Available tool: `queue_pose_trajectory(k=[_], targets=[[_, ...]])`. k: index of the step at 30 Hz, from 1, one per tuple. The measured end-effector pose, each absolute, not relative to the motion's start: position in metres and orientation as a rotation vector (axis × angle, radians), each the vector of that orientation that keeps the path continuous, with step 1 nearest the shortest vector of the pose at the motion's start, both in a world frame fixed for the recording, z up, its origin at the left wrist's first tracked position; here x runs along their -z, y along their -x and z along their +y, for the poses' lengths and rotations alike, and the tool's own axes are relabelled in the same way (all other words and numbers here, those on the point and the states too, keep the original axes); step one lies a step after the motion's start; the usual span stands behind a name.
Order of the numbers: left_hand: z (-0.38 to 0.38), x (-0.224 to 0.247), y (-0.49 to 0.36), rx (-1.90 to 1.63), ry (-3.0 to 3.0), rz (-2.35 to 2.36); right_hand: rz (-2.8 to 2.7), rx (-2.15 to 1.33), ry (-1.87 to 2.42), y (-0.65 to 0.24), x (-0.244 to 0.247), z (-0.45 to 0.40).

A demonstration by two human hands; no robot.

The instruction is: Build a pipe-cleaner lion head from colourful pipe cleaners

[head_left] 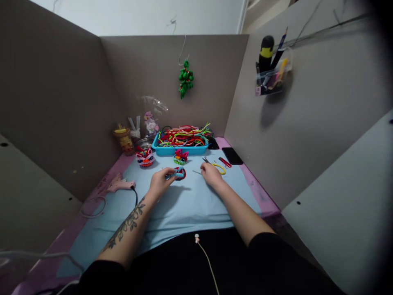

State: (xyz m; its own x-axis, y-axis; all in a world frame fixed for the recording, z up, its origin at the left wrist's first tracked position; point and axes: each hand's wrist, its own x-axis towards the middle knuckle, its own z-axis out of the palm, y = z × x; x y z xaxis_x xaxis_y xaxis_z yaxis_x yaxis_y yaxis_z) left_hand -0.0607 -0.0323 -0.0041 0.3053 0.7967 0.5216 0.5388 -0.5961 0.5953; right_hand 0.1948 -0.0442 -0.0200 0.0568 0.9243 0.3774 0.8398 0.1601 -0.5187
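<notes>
My left hand [161,181] is closed in a pinch on a round red and light-blue pipe-cleaner piece [181,173], close to the blue cloth. My right hand [211,175] has its fingers pressed together above the cloth, with a thin grey tool [197,172] pointing left from the fingertips; its exact kind is too small to tell. Right beside that hand lie yellow-handled scissors [220,168], partly hidden by it. Two fuzzy animal heads, a pink and red one [145,157] and a smaller red one [180,157], stand just beyond my hands.
A blue tray [181,151] heaped with colourful pipe cleaners stands at the back. A red-handled cutter [225,162] and black phone [232,155] lie at right. Left are a pink glue gun [119,183] with its cord and a pot [124,141]. Panels enclose three sides.
</notes>
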Motion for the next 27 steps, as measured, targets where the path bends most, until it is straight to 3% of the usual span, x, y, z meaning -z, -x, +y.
queue_pose_trajectory(k=[3, 9, 19, 27], targets=[[-0.032, 0.014, 0.050, -1.170, -2.304, 1.224, -1.740, -0.199, 1.539, -0.175, 0.021, -0.043], [-0.032, 0.030, 0.047, -1.096, -2.490, 1.268, -1.633, -0.850, 1.171, -0.119, 0.024, -0.052], [-0.034, 0.037, 0.038, -0.866, -2.449, 1.206, -1.777, -0.652, 1.084, -0.110, 0.034, -0.068], [-0.030, 0.031, 0.047, -1.139, -2.378, 1.057, -1.314, -0.972, 1.045, -0.124, 0.040, -0.054]])
